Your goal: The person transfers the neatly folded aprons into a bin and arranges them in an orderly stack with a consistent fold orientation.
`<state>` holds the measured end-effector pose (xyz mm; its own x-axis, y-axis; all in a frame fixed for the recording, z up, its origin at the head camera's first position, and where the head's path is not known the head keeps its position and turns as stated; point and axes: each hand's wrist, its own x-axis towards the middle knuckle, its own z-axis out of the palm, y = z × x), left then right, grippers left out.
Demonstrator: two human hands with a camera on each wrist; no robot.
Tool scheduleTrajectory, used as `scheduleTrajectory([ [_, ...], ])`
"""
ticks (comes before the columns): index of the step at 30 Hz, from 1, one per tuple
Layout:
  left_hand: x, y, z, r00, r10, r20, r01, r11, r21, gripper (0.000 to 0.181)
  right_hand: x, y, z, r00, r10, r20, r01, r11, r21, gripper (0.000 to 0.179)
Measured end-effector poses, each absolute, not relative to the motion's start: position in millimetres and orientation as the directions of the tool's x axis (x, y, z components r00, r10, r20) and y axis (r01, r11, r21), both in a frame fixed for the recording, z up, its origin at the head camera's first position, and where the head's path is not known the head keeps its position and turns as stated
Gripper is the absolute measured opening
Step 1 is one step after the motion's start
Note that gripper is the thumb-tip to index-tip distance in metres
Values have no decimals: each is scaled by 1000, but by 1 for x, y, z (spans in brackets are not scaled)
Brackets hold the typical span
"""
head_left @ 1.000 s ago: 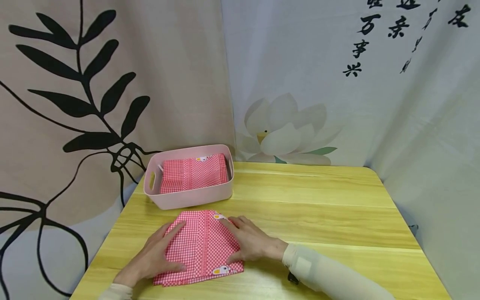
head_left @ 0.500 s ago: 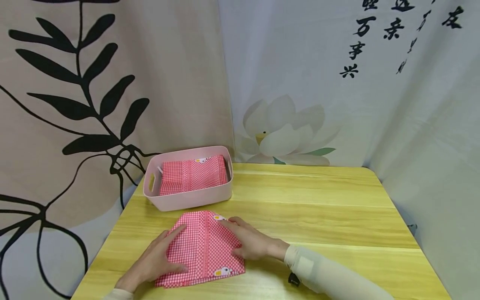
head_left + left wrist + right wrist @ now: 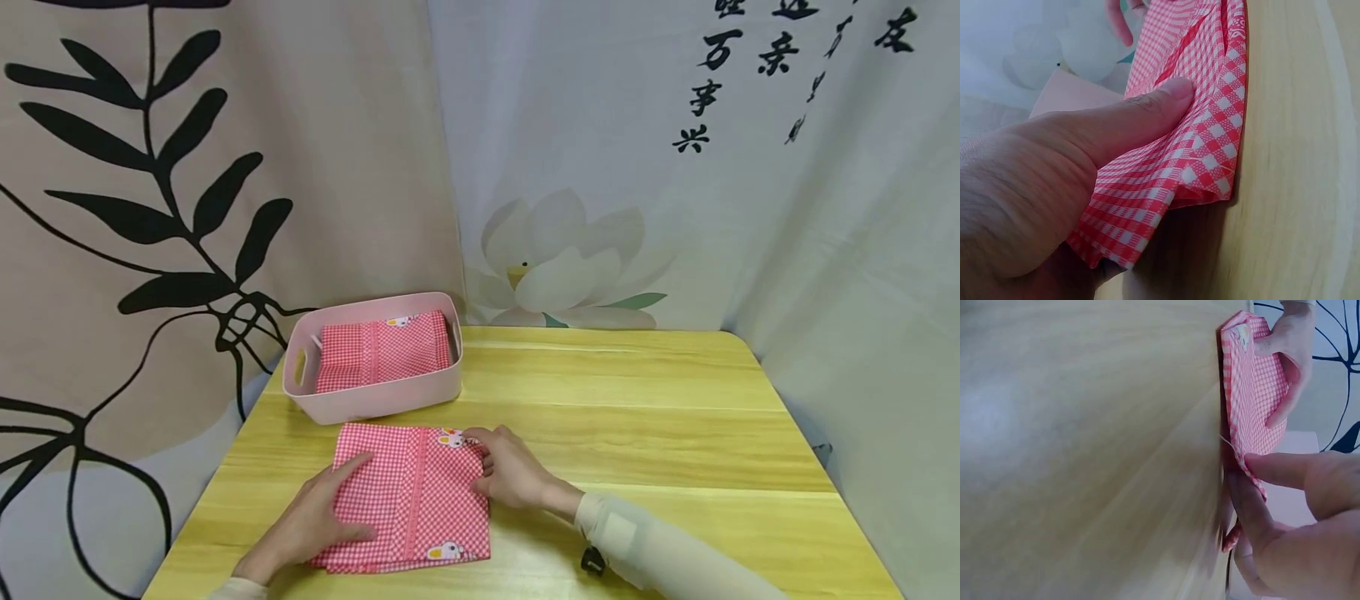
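Observation:
A folded red-and-white checked cloth (image 3: 408, 496) with small white bird-like prints lies on the table in front of the basket. My left hand (image 3: 311, 521) rests on its left side, thumb and index finger spread straight over the fabric; in the left wrist view the thumb (image 3: 1141, 115) presses on top and the near edge stands off the table. The other left fingers are mostly hidden. At the far right edge, my right hand (image 3: 513, 471) pinches the cloth between thumb and fingers, with one finger (image 3: 1247, 500) under the edge in the right wrist view.
A pink basket (image 3: 375, 404) with a side handle hole stands behind the cloth at the back left, holding another folded checked cloth (image 3: 386, 354). The wooden table (image 3: 637, 400) extends to the right. Printed curtains (image 3: 360, 167) hang behind it.
My right hand has gone from lying on the cloth to pinching its right edge, and the far right corner has been drawn outward, squarer than before. The left hand has stayed nearly still.

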<state>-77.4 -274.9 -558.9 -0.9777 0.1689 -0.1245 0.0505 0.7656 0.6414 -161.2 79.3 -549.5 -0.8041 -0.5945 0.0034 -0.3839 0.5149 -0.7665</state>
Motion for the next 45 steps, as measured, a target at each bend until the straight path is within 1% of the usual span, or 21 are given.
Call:
scheduleTrajectory([
  [6, -80, -269, -558, -977, 167, -131, 40, 749, 661, 116, -163, 86, -549, -804, -595, -12, -329, 461, -824, 79],
  [11, -83, -264, -556, -976, 204, -75, 102, 736, 669, 112, -162, 93, -549, -812, -583, -43, -269, 438, -858, 80],
  [15, -85, -260, -556, -973, 227, -45, 140, 730, 669, 109, -161, 98, -549, -811, -582, -60, -215, 391, -895, 84],
  [20, -90, -254, -555, -970, 240, -26, 158, 713, 683, 106, -160, 107, -551, -795, -606, -20, -241, 347, -906, 85],
  [27, -95, -244, -555, -959, 281, 36, 226, 682, 696, 106, -159, 123, -547, -797, -604, -9, -261, 357, -897, 88],
  [31, -96, -237, -550, -955, 297, 16, 217, 661, 718, 106, -157, 133, -542, -796, -605, -12, -246, 342, -907, 91],
  [38, -95, -226, -539, -946, 323, -25, 194, 627, 754, 106, -156, 150, -530, -786, -618, 0, -243, 309, -919, 90],
  [45, -91, -220, -525, -932, 358, 48, 270, 602, 751, 105, -159, 161, -519, -774, -633, 24, -238, 257, -937, 92],
])
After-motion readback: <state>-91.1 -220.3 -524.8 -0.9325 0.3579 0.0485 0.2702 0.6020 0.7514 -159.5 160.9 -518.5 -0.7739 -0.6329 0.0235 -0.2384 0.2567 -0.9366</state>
